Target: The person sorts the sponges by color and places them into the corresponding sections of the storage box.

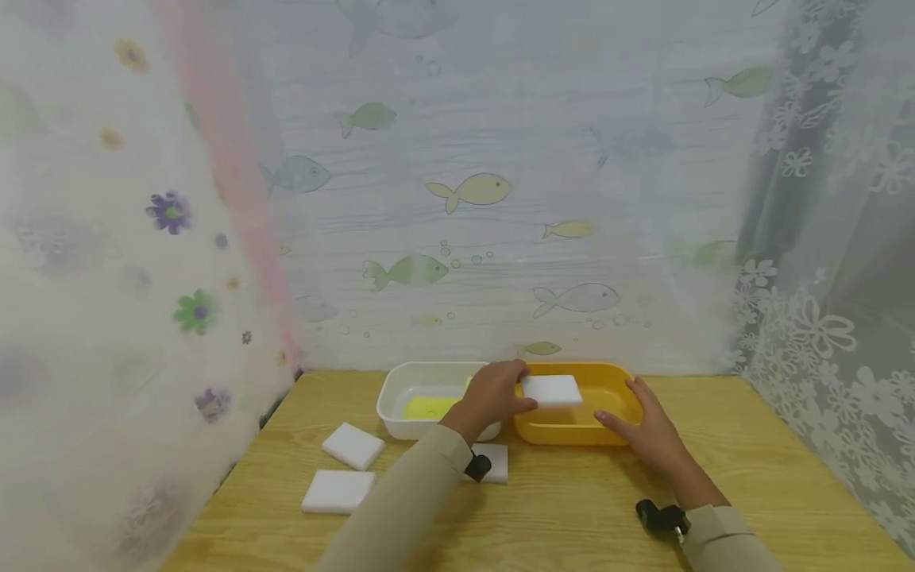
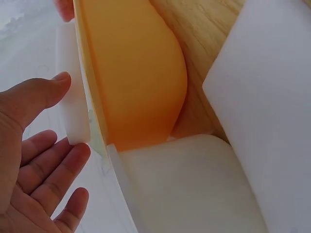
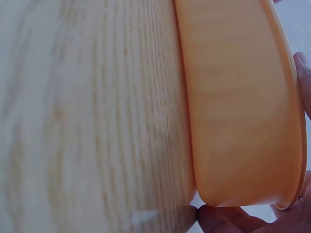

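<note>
My left hand (image 1: 496,397) pinches a white sponge block (image 1: 552,390) between thumb and fingers, above the left part of an orange plastic tub (image 1: 572,435). In the left wrist view the thumb presses one face of the sponge block (image 2: 74,87) and the fingertips meet its lower end. My right hand (image 1: 654,429) grips the tub's right end, thumb over the front rim and fingers along the side. The right wrist view shows those fingers against the outer wall of the orange tub (image 3: 238,107).
A white plastic tub (image 1: 400,429) with a yellow piece (image 1: 426,408) in it stands left of the orange one. White blocks lie on the wooden table (image 1: 557,516): one block (image 1: 353,446) and another block (image 1: 337,491) at left, a third block (image 1: 495,463) partly behind my left wrist.
</note>
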A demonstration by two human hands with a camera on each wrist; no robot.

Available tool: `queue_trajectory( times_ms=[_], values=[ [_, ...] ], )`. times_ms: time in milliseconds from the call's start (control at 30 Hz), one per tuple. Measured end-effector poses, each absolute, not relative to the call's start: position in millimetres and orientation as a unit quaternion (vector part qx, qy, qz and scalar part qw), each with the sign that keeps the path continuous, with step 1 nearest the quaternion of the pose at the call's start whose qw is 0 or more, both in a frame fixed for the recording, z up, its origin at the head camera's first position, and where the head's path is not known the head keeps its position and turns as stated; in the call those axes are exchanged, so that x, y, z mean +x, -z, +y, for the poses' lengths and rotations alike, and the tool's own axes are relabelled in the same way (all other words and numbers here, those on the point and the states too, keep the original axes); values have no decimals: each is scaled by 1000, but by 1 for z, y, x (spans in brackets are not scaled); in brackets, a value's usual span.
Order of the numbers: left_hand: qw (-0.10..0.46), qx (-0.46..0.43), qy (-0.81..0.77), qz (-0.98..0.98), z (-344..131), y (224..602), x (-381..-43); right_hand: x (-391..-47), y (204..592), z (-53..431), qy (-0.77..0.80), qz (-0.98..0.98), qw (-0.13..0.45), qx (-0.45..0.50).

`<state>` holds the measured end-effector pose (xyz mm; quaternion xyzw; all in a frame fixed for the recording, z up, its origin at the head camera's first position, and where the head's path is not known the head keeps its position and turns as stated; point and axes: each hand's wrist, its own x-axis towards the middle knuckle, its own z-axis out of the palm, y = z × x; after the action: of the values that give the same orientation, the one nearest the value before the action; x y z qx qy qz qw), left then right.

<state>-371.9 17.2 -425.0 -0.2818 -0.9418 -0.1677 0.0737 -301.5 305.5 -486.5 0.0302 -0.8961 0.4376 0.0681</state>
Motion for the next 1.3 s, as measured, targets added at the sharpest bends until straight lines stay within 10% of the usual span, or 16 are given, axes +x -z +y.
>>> queue_trajectory(
  times_ms=[1300],
  values=[
    [45, -238, 123, -962, 35, 412, -402, -302, 487, 305, -434, -897, 72, 32]
  ],
)
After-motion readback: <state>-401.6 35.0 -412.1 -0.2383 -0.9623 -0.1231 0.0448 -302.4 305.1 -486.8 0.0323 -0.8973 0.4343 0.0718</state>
